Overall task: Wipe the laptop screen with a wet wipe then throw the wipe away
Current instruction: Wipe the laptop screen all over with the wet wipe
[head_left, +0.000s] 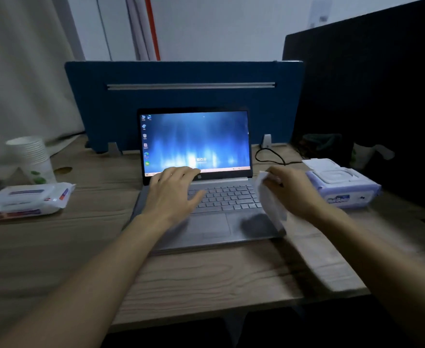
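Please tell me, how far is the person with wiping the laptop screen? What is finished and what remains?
Done: a wet wipe is out of the open purple wipe pack and pinched in the right hand. In hand: the wipe hangs beside the keyboard, not yet on the laptop screen; the left hand is spread open near the hinge. Left: the wiping itself, then throwing the wipe away. No bin is visible.

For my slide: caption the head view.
Right hand holds a white wet wipe beside the open silver laptop; left hand hovers over its keyboard.
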